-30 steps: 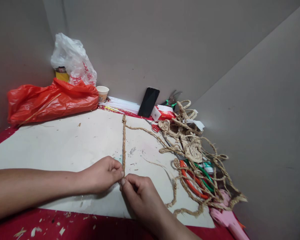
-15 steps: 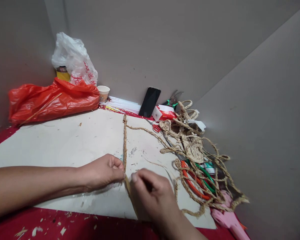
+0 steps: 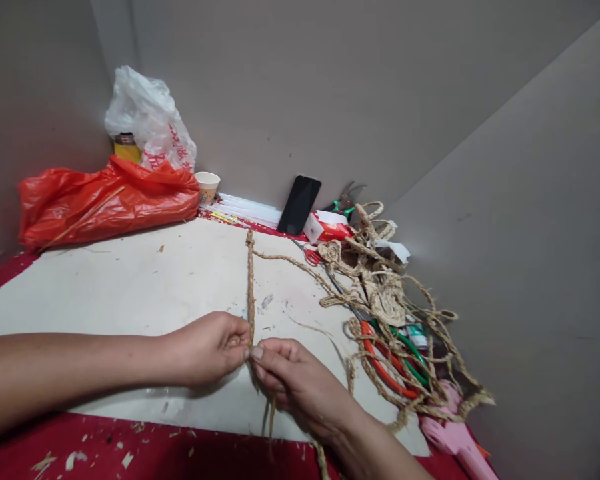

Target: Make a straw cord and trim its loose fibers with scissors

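Both hands pinch the straw braid (image 3: 251, 280) on the bench (image 3: 130, 280). The left hand (image 3: 207, 348) and right hand (image 3: 293, 377) look closed on it, fingertips nearly touching.

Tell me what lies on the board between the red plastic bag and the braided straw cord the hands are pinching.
In the head view, only bare board separates the red plastic bag from the braided straw cord, apart from a few tiny straw scraps.
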### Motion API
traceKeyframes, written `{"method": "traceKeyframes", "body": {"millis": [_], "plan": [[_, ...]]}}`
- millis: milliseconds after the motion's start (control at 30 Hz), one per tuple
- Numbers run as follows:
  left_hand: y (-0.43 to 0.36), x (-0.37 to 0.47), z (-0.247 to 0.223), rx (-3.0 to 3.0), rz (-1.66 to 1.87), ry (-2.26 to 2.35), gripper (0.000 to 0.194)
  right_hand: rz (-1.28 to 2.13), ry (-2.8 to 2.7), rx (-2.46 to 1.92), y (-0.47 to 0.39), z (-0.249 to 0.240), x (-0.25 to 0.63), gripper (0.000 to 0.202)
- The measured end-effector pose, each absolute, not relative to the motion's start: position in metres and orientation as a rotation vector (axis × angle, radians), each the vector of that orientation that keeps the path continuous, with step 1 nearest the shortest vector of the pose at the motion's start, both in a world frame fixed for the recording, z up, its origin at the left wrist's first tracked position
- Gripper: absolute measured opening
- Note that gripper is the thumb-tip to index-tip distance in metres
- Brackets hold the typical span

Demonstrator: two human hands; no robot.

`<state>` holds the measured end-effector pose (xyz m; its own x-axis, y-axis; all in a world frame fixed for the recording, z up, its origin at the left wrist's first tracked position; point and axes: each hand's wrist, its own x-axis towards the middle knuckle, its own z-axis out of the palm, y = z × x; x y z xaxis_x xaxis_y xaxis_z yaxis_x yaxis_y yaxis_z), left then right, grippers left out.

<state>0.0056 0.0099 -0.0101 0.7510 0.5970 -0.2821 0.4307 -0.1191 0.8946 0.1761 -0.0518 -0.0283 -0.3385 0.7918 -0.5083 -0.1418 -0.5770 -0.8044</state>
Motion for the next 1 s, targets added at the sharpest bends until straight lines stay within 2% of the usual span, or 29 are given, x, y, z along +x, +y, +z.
{"method": "traceKeyframes", "body": {"millis": [267,400,533,600,733,833,900,1000], "plan": [[-0.011,0.001,0.001,2.51,-0.023,0.899,0.024,1.643,-1.06,-1.433,-0.056,-0.039,0.169,0.035],[-0.021,-0.001,-0.007,2.861,-0.132,0.7,0.016,1.726,-1.051,-1.383,-0.058,-0.037,0.168,0.041],[-0.028,-0.003,-0.013,3.073,-0.144,0.533,0.025,1.792,-0.971,-1.313,-0.059,-0.038,0.167,0.036],[-0.032,-0.003,-0.011,3.067,-0.148,0.436,0.026,1.789,-0.926,-1.306,-0.059,-0.038,0.167,0.033],[-0.031,-0.006,0.0,2.799,-0.067,0.342,0.011,1.875,-0.818,-1.292,-0.058,-0.033,0.168,0.032],[-0.016,-0.006,0.01,2.567,0.146,0.537,0.024,1.954,-0.748,-1.23,-0.058,-0.027,0.171,0.03],[-0.002,-0.006,0.012,2.502,0.354,0.631,0.023,1.997,-0.739,-1.191,-0.058,-0.025,0.173,0.031],[0.016,-0.004,0.005,2.399,0.431,0.43,0.027,2.044,-0.748,-1.157,-0.057,-0.023,0.177,0.029]]}}
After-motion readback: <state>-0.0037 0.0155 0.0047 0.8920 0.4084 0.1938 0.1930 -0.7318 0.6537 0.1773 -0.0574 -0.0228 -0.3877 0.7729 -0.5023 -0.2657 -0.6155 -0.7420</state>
